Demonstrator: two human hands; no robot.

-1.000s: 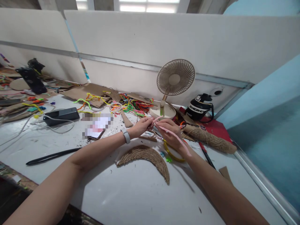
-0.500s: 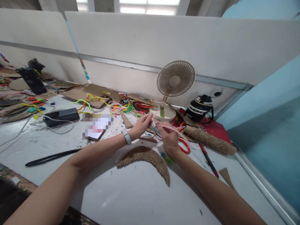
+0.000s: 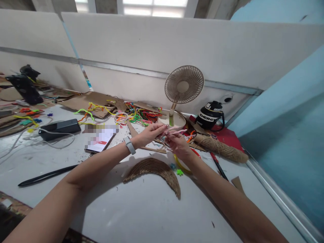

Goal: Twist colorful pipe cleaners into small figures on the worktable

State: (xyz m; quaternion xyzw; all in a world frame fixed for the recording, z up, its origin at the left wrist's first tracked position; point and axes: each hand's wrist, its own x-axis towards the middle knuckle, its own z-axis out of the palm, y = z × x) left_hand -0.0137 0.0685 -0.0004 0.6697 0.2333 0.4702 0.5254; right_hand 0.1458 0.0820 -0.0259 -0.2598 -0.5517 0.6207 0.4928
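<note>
Pink strand is up between the two hands, held above the surface in front of the fan base; whether it is one doubled length or several, I cannot tell. The left hand, a pale band on its wrist, has its grip pinched together on the strand near one end, and the right hand is closed on it just beside, fingertips nearly meeting, with pink ends sticking out to the right above the knuckles. Nearest below the hands lies a crescent of brown cord rows, its tips pointing towards the person. A bright green flower shape sits just beside its right side, next to a yellow loop partly hidden by the right forearm. Farther right are a red and black marker and a roll of twine; behind stand the beige fan and a black jug marked ENERGY
</note>
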